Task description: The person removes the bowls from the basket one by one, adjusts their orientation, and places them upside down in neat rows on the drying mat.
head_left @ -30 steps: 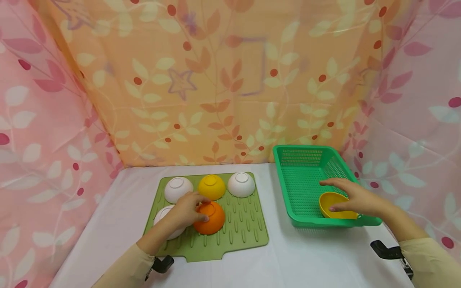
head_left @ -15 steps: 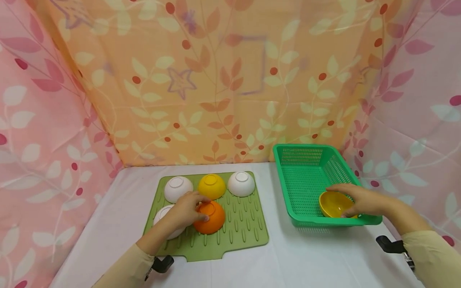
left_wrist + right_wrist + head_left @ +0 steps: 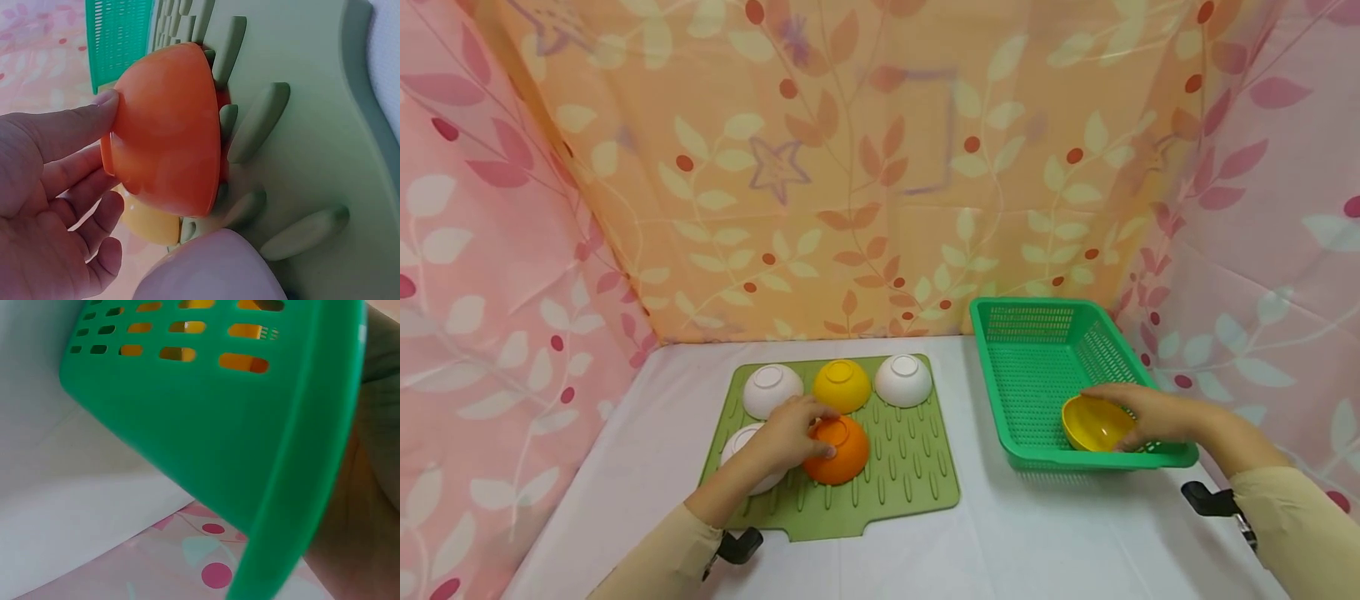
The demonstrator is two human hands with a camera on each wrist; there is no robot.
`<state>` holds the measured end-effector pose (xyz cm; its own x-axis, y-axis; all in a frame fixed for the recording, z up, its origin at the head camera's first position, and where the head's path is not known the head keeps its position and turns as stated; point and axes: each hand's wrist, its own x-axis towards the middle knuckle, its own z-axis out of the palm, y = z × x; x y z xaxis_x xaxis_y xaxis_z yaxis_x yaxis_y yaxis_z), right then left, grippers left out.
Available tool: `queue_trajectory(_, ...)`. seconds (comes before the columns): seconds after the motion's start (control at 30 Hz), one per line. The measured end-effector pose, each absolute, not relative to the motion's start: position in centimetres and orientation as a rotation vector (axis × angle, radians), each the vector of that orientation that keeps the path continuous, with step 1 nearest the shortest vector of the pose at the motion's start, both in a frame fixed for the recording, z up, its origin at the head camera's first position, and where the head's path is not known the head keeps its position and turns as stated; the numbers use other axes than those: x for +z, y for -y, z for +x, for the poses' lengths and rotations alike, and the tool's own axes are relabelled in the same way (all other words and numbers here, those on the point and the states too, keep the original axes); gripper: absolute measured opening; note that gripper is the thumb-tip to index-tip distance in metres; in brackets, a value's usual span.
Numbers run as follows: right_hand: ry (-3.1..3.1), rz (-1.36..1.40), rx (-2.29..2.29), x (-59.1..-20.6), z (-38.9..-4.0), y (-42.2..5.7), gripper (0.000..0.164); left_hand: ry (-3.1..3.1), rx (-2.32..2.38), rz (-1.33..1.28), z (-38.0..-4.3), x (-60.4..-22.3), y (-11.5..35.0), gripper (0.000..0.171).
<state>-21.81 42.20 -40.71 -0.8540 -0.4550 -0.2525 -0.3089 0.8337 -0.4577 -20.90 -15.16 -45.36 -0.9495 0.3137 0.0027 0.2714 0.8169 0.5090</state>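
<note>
On the green ribbed mat (image 3: 917, 467), an orange bowl (image 3: 844, 462) lies upside down. My left hand (image 3: 784, 437) pinches it at its foot ring; in the left wrist view the thumb (image 3: 94, 122) presses one side, with fingers behind the base. Inside the green basket (image 3: 987, 375), a yellow bowl (image 3: 1093, 423) leans with its hollow showing. Reaching over the basket's near right corner, my right hand (image 3: 1161, 417) grips that bowl by its rim, thumb on the near side and fingers at the far side. The basket wall (image 3: 181, 419) hides most of the bowl in the right wrist view.
Upturned on the mat are another yellow bowl (image 3: 842, 387), a white bowl (image 3: 772, 392) at back left, a white bowl (image 3: 903, 381) at back right, and a white bowl (image 3: 741, 442) partly behind my left hand. Patterned cloth (image 3: 880, 250) walls surround the white tabletop (image 3: 970, 533).
My right hand has come down onto the yellow bowl in the basket, and its fingers have closed on the rim. The left hand stays at the orange bowl.
</note>
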Motion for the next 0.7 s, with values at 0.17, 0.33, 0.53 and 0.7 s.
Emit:
queue_trajectory(0.17, -2.706, -0.638, -0.456, -41.0, -22.2, -41.9, 0.09, -2.912, 0.792, 0.461, -21.0, -45.3, 15.1, 0.045)
queue_trajectory(0.33, -2.702, -0.646, -0.393, -40.9, -22.6, -41.5, 0.091, -2.921, 0.786, 0.456, -21.0, -45.4, 15.2, 0.045)
queue_trajectory(0.53, -2.666, -0.613, -0.372, -41.2, -23.0, -41.4, 0.093, -2.918, 0.803, 0.465, -20.9, -45.5, 15.2, 0.045)
queue_trajectory(0.7, -2.637, -0.578, -0.402, -41.0, -23.0, -41.3, 0.094, -2.914, 0.813, 0.481, -20.8, -45.6, 15.3, 0.046)
